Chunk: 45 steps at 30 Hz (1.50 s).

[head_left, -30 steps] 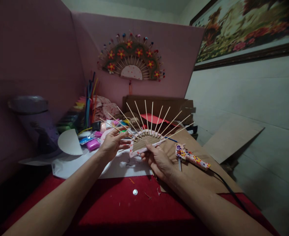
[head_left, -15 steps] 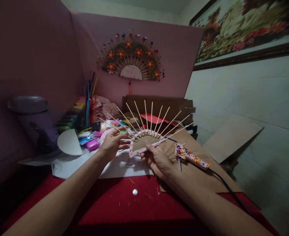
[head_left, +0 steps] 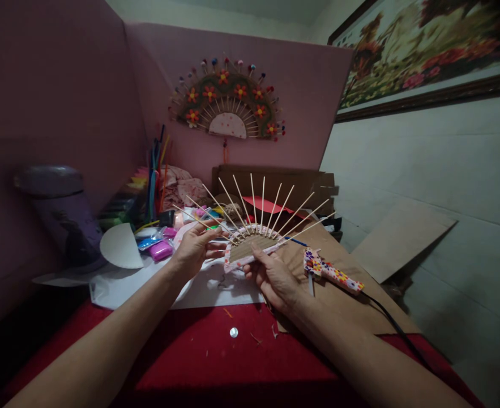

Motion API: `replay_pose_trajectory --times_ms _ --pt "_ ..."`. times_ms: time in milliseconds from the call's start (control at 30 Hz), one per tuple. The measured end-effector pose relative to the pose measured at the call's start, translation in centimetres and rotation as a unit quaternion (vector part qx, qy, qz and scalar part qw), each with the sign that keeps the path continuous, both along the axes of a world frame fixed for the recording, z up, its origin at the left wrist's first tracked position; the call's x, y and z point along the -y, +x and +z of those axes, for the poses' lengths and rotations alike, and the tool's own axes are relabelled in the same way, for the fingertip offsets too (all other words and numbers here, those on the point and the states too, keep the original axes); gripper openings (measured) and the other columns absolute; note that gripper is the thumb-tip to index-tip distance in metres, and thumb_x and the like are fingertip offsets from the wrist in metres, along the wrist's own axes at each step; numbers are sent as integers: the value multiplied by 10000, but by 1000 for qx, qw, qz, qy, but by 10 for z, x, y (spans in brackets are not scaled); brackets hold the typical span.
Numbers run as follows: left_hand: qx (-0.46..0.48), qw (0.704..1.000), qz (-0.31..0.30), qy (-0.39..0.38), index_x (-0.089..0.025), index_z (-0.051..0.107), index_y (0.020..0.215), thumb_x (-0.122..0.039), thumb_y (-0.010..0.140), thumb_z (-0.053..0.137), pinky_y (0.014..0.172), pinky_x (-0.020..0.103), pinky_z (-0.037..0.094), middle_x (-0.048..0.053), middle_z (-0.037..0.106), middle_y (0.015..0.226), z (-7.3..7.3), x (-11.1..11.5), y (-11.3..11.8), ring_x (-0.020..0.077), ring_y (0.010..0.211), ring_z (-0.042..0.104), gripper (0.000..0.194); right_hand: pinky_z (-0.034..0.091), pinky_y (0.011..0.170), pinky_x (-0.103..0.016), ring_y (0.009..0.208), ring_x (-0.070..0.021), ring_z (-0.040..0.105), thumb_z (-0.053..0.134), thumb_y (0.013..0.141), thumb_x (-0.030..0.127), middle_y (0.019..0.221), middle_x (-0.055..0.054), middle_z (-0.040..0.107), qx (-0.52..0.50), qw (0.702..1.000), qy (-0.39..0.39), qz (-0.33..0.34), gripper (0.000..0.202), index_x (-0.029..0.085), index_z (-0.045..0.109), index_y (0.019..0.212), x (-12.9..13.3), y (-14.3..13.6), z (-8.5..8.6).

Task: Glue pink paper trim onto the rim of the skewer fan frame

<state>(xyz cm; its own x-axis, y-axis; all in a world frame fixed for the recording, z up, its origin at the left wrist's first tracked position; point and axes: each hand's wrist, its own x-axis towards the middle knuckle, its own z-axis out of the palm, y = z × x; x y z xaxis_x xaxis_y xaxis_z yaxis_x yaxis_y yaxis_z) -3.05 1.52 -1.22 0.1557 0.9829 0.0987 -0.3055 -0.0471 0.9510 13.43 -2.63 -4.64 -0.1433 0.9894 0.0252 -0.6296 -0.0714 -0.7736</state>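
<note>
My right hand grips the lower edge of a cardboard half-disc, its thumb on the corrugated face. A white border with reddish spots runs round the half-disc. Thin wooden sticks fan out from its curved edge. At its left side, my left hand pinches the lowest left stick between thumb and fingers, the other fingers spread. A glue gun with a flowered cover lies to the right on brown cardboard.
A decorated fan hangs on the pink panel. Left stand a purple container and a white half-disc. Clay packets lie behind my left hand. A silver disc rests on the red cloth; a black cord runs right.
</note>
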Motion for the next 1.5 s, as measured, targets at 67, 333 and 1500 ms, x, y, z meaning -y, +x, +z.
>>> replay_pose_trajectory --times_ms 67,333,1500 --pt "1 1000 1 0 -175 526 1039 -212 679 669 467 266 521 68 668 816 0 0 0 168 559 650 389 444 439 -179 475 -98 569 663 708 272 597 -30 649 -1 1000 -1 5 193 155 511 731 0 0 0" --pt "2 1000 5 -3 -173 535 1029 -203 673 674 451 250 515 69 670 814 0 0 0 161 545 645 383 442 432 -180 472 -101 569 642 736 277 601 -27 651 2 1000 11 4 177 159 514 767 0 0 0" --pt "9 1000 4 -5 -170 536 1037 -198 657 687 444 251 517 68 676 804 0 0 0 161 539 647 410 433 430 -184 471 -102 567 676 698 296 591 -24 645 4 1000 5 2 215 159 516 740 -1 0 -1"
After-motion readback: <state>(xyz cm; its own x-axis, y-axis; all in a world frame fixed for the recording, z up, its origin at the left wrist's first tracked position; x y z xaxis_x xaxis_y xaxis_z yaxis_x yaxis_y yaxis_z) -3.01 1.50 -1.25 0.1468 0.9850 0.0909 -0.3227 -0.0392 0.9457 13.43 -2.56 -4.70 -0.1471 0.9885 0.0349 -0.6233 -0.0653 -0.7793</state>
